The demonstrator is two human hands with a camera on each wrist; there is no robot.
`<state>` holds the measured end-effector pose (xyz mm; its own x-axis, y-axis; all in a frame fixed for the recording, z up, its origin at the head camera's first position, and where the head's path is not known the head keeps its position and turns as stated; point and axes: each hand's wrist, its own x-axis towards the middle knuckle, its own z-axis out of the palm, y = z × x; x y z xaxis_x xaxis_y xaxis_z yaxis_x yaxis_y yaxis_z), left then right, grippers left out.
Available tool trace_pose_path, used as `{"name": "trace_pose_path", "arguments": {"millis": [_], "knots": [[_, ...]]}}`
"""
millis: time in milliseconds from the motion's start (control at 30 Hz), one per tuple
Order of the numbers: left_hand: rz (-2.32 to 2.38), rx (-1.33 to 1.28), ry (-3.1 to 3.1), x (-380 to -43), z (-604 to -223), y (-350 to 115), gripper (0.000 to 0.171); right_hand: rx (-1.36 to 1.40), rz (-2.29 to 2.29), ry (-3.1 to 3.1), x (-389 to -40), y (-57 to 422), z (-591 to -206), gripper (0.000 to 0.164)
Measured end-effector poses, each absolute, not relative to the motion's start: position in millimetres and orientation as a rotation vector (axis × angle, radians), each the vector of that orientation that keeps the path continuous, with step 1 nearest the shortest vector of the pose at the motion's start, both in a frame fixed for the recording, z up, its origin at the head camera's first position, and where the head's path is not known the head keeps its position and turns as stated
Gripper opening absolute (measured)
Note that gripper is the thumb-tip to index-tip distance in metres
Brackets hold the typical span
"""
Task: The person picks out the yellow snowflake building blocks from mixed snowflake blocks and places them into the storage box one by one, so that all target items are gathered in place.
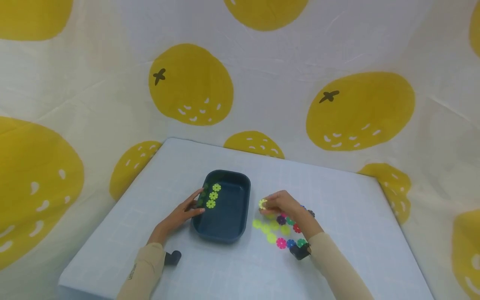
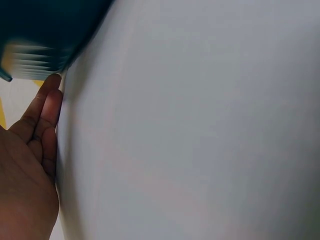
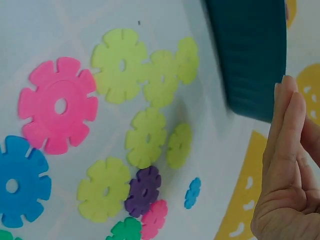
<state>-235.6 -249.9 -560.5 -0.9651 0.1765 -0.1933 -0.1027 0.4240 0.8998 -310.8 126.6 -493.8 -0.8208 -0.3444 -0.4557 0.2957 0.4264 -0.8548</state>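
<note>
A dark blue-green plastic basin [image 1: 229, 221] stands on the table, with a row of three yellow-green snowflake discs [image 1: 213, 196] along its left inside. My left hand [image 1: 181, 213] touches the basin's left side, fingers fairly straight; the left wrist view shows fingertips [image 2: 54, 80] at the basin's lower wall [image 2: 45, 30]. To the right of the basin, my right hand [image 1: 283, 203] pinches a yellow-green snowflake disc [image 1: 262, 203] just above the table. In the right wrist view this hand [image 3: 287, 165] overlaps the basin's edge, and the held disc is hidden.
Several loose yellow-green discs [image 3: 119, 65] lie on the table under and before my right hand. Among them are pink [image 3: 42, 110], blue [image 3: 30, 185], purple [image 3: 135, 200] and green [image 3: 126, 230] ones. A cloth printed with yellow fruit hangs behind the table [image 1: 210, 271].
</note>
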Motion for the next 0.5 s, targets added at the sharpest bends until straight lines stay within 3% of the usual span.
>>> {"name": "trace_pose_path", "arguments": {"millis": [500], "knots": [[1.549, 0.1, 2.436, -235.7, -559.6, -248.9, 0.076, -0.099, -1.449, 1.946, -327.5, 95.9, -468.3, 0.021]]}}
